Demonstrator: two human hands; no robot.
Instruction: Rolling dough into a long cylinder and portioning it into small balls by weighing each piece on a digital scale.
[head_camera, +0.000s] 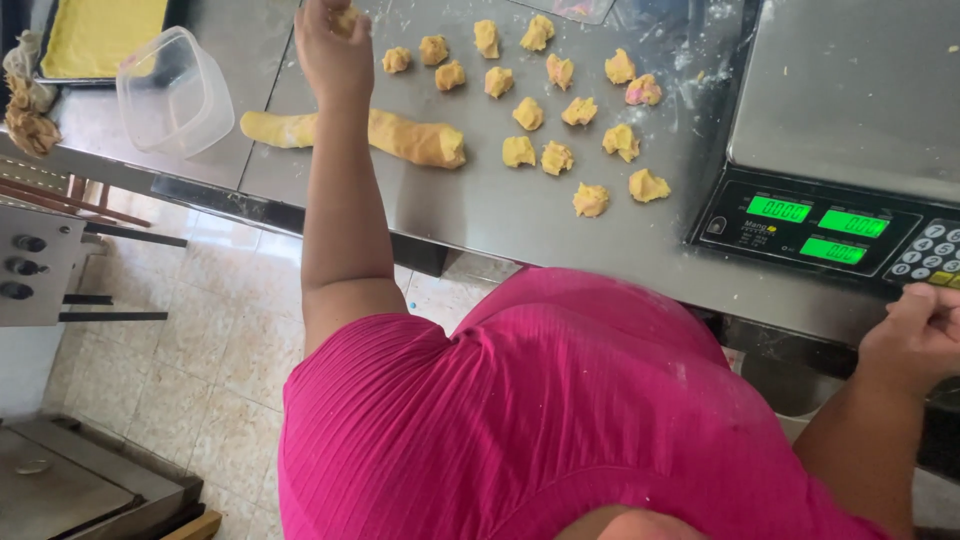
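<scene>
Dough log (400, 137) lies lengthwise left-right on steel table (500, 215), blunt end pointing right. Left hand (333, 50) pinches a dough piece (346, 18); right hand (915, 335) closure unclear, at scale (830, 225).

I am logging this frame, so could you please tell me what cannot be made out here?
- Left hand: fingertips cut off by the top edge, grip on the dough piece unclear.
- Right hand: fingers run off the right edge.
- Scale: platform cropped by the frame.
- Dough log: middle hidden behind the forearm.
</scene>
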